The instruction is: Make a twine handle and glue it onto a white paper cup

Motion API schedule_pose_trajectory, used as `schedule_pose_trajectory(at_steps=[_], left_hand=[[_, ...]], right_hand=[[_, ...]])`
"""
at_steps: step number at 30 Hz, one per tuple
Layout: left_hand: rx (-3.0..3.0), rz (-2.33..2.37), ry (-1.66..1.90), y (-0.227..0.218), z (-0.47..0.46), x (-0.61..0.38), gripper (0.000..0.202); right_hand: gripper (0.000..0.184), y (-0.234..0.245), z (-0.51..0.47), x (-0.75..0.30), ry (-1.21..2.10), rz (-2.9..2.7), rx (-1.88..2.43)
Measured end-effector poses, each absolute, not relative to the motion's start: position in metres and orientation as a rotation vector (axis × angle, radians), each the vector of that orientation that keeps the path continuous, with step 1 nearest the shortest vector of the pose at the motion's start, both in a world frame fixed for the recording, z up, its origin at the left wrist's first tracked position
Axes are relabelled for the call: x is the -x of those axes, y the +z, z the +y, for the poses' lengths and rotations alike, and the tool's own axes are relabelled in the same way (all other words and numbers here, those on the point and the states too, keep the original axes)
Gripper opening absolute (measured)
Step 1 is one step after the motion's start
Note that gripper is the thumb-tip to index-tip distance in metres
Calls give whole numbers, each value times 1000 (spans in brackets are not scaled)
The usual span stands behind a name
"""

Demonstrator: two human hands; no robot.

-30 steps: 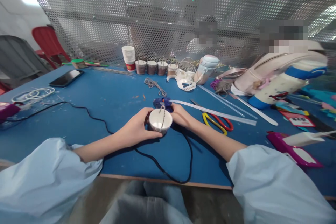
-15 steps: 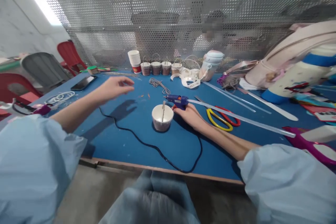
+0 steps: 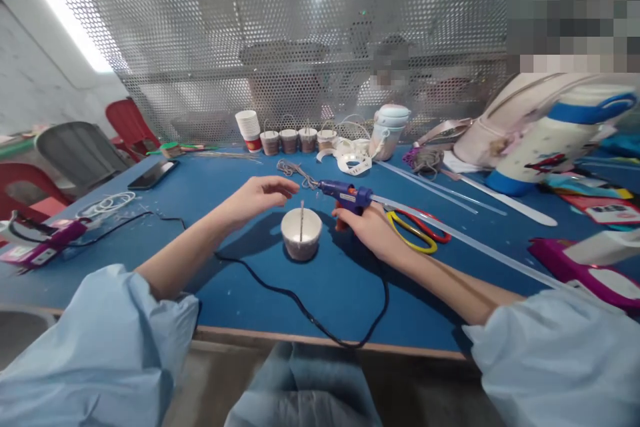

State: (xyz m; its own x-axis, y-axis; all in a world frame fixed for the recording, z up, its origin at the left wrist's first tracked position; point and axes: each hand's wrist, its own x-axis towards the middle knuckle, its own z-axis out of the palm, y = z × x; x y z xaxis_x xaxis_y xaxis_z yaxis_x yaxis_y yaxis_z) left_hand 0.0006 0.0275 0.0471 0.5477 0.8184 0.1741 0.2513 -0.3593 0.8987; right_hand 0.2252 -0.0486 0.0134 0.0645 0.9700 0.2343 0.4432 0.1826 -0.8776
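Note:
A small white paper cup (image 3: 301, 235) with a thin string handle arching over it stands on the blue table (image 3: 210, 190). My right hand (image 3: 367, 229) is closed around the grip of a blue glue gun (image 3: 347, 194), its nozzle pointing left just above and behind the cup. A long clear glue stick (image 3: 450, 235) runs out of the gun's back to the right. My left hand (image 3: 257, 197) hovers just left of the cup, fingers curled loosely towards the gun's nozzle, holding nothing I can see. The gun's black cord (image 3: 305, 307) loops along the table's front edge.
Yellow and red scissors (image 3: 415, 235) lie right of my right hand. Along the back stand a stack of white cups (image 3: 248, 128), several brown cups with handles (image 3: 290, 140) and a pale bottle (image 3: 387, 131). A phone (image 3: 153, 173) lies at left, a bag and large bottle (image 3: 550, 137) at right.
My left hand let go of the cup, swung out to the left, then came back beside it. My right hand lifted the glue gun off the table.

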Motion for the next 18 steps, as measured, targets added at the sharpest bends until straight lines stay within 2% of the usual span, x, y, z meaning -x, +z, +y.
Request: schedule_pose_trajectory(at_steps=[6,18], left_hand=[[-2185,791,854,45,9,-8,20],[-2220,856,1093,27,3,-12,9]], right_hand=[[13,26,-58,-222,701,-1603,1429],[13,28,-60,-224,690,-1658,1432]])
